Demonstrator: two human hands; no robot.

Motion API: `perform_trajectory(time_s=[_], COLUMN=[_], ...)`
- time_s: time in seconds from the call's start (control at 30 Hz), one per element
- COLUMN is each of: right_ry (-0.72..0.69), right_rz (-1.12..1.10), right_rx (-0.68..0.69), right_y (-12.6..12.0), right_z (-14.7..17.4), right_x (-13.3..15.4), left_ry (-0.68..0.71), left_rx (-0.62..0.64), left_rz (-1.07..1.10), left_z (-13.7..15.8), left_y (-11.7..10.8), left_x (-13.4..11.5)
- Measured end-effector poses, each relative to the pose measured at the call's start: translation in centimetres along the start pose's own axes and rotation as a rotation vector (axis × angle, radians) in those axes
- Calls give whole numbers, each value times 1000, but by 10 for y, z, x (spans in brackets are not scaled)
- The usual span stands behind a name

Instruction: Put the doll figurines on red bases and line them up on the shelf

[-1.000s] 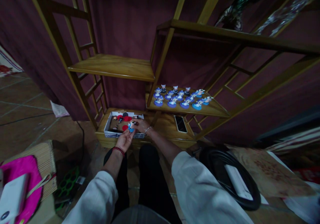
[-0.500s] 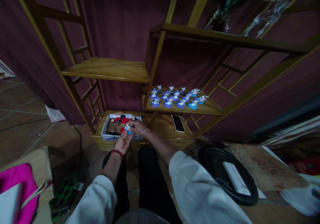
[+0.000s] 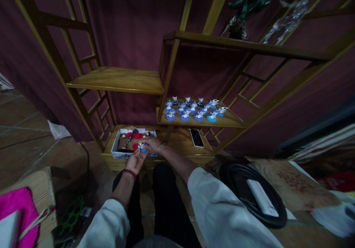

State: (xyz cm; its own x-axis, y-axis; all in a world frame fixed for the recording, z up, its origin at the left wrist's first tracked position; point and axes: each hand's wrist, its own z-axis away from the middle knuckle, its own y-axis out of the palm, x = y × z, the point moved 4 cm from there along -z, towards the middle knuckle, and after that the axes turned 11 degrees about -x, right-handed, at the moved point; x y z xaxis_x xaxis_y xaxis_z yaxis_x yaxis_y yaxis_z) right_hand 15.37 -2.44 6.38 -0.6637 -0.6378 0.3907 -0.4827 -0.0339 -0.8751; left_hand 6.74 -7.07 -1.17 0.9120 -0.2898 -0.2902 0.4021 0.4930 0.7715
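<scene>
A small figurine [image 3: 142,147] with a blue base is held between my two hands over the front of a white box [image 3: 118,154]. My left hand [image 3: 135,161], palm up, grips it from below by the base. From the right, my right hand [image 3: 152,144] has its fingers closed on the upper part, hiding some of it. Inside the box lie several dark-haired figurines [image 3: 130,138] and red round pieces [image 3: 135,146]. To the right, several purple and blue figurines [image 3: 185,115] stand in rows on a shelf [image 3: 230,120], with black-based ones behind.
A phone [image 3: 196,138] lies on the low wooden board right of the box. Higher up are a bare-topped shelf [image 3: 116,78] and a green ornament [image 3: 246,9]. A coiled black hose [image 3: 280,214] lies on the right, a pink cloth [image 3: 24,203] on the left.
The camera view has shifted slightly. My hands keep hold of the figurine, which now sits a little lower and looks slightly turned between my fingers.
</scene>
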Motion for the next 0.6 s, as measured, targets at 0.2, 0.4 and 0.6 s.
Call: perform_trajectory(time_s=[0.2,0.4,0.6], right_ry=[-44,-26,38], right_rz=[-2,-14,-84], right_rx=[-10,-40,-115], right_y=[1,3,4], right_z=[3,5,8], right_x=[1,-1,-4], left_ry=[18,12,11], left_rx=[9,-19,-7], left_rz=[-30,-39,-40], left_z=[1,-1,-1], left_y=[0,-2,-2], left_x=[1,1,-1])
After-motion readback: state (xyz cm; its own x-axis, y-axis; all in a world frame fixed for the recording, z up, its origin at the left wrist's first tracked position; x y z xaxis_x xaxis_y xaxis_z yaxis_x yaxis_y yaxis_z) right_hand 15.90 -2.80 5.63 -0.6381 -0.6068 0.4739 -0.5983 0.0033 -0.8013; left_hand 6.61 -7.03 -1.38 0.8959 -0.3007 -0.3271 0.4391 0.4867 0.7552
